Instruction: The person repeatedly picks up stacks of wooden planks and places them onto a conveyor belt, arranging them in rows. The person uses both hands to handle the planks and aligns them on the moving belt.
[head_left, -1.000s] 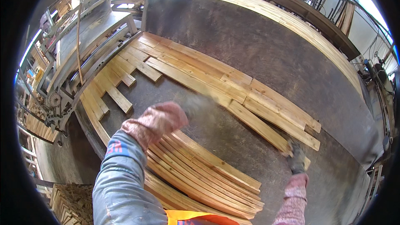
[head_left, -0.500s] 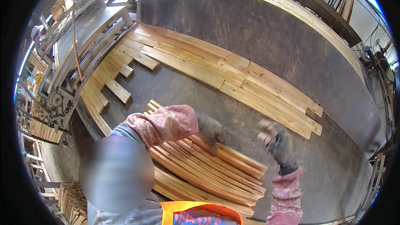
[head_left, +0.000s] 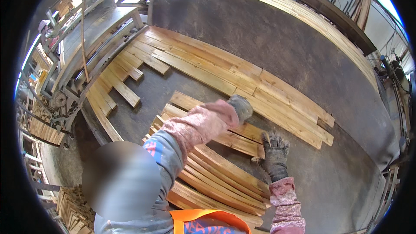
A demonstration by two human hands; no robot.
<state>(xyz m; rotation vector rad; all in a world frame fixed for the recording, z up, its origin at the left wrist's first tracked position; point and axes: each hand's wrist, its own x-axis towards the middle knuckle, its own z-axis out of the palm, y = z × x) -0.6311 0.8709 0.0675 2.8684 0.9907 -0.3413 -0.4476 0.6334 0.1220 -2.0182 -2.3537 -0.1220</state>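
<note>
R hand (head_left: 276,158), R of centre: dark glove, fingers extended & pointing up the frame, thumb out to the L by the board ends. Looks spread across the ends, not closed round one, as far as I can tell from here. L hand (head_left: 241,107), nr centre: dark glove, back toward me; fingers hidden, so can't tell if it's pinching or just resting.

Two boards under the L forearm: upper loose board (head_left: 184,99) and lower loose board (head_left: 242,144). Both run up & L from R hand, long axis slanting upper L to lower R, R ends at R hand's fingers. L hand is over upper loose board's far edge, R of its middle. So R hand nearer the ends, L hand nearer the laid boards (head_left: 208,63), which slant roughly the same way just above.

Further out: stack of boards (head_left: 234,169) below, lower centre; staggered boards (head_left: 125,97) at L; dark tabletop (head_left: 320,177) lower R; dark upright panel (head_left: 260,34) across the top.

Writing: lettering on orange-trimmed vest (head_left: 203,227), bottom edge, partly cut off; coloured marking on L sleeve. No labels I can make out on the boards.
</note>
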